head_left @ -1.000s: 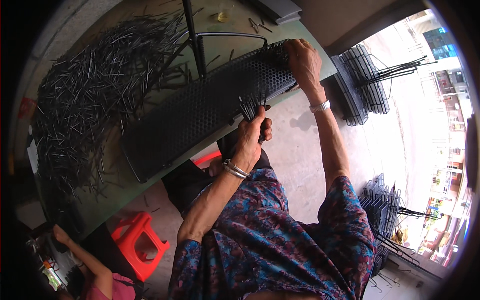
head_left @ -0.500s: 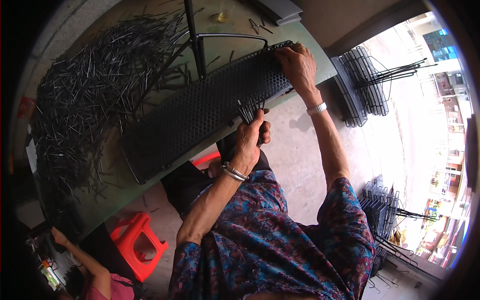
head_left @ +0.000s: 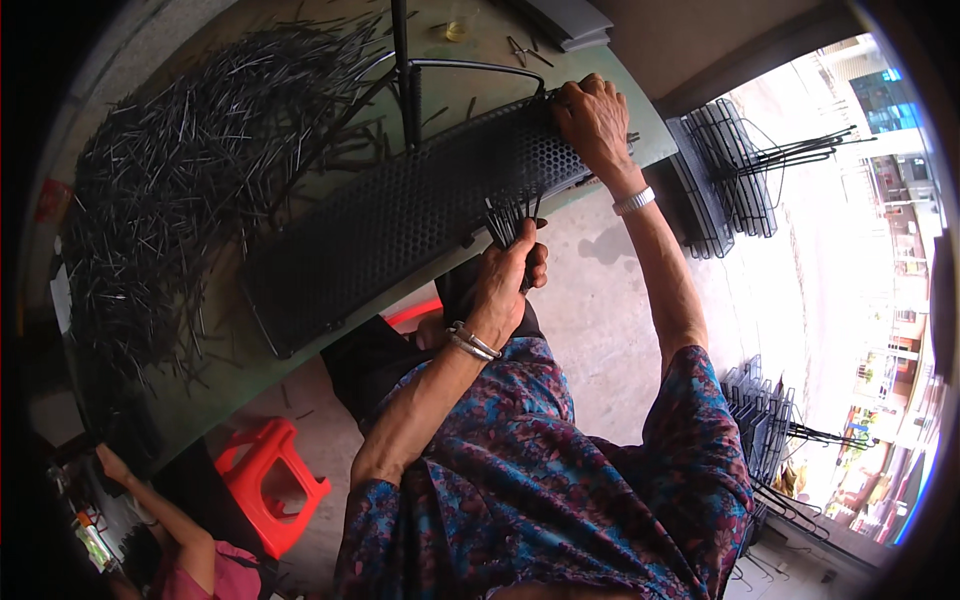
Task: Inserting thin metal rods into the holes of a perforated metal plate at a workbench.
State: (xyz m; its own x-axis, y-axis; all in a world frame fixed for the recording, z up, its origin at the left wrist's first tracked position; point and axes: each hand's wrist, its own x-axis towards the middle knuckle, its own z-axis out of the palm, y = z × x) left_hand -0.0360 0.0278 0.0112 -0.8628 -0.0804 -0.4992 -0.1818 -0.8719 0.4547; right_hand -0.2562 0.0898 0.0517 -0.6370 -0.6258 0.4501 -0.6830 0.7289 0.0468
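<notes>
A long black mesh panel (head_left: 400, 205) with a wire rim lies slanted along the table's near edge. My left hand (head_left: 510, 270) is closed around a bundle of thin black strips (head_left: 512, 218), whose ends fan out over the panel's near edge. At the panel's far right end, my right hand (head_left: 597, 125) bends its fingers over the far rim with the thumb turned inward. Whatever is between those fingertips is hidden. A large loose heap of similar black strips (head_left: 190, 170) covers the left side of the table.
A black metal stand (head_left: 410, 100) rises behind the panel on the green table (head_left: 225, 395). Pliers (head_left: 528, 52) and a cup (head_left: 456, 30) lie farther back. A red stool (head_left: 270, 480) and another person's arm (head_left: 170, 510) are at lower left. Wire racks (head_left: 735, 180) stand at right.
My right hand has turned slightly, its knuckles lifting at the panel's far rim. The left hand keeps its grip on the bundle, and the whole view has shifted a little.
</notes>
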